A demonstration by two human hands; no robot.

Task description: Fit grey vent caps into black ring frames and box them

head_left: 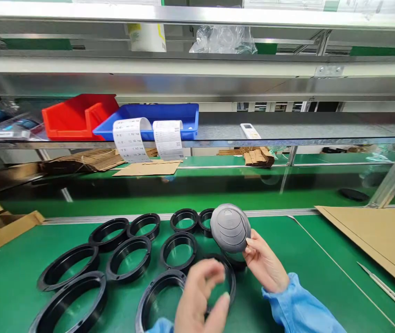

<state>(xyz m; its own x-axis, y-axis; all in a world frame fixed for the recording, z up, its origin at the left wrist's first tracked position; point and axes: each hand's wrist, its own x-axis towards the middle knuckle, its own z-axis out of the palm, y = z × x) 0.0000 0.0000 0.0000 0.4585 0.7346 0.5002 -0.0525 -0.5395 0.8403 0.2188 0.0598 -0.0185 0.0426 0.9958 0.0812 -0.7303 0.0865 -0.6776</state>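
The right hand [265, 268] was clamped on the grey disc [230, 227]. The left hand [200, 296], fingers apart, was left of it

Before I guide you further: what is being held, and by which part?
The right hand grips a round grey cap by its lower right edge; the left hand holds nothing.
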